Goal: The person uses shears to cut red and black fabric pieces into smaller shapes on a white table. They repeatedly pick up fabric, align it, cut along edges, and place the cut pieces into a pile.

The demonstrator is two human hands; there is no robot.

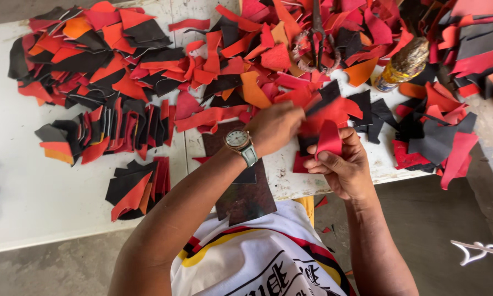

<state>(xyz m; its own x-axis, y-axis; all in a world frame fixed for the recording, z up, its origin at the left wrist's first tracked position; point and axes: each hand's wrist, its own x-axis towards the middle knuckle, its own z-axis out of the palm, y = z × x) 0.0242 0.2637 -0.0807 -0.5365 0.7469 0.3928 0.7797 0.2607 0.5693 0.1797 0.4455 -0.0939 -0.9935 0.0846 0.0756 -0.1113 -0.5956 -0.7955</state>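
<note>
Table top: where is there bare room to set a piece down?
The white table is bare along the near-left, between the fanned stacks of black and red pieces and the table's near edge. A thinner bare strip lies right of the dark board, under the left hand and right hand. The far half is crowded with the scrap pile, around the bottle.

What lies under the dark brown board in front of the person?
The dark brown board rests on the white table, overhanging its edge above the shirt. The left hand hides its far end.
</note>
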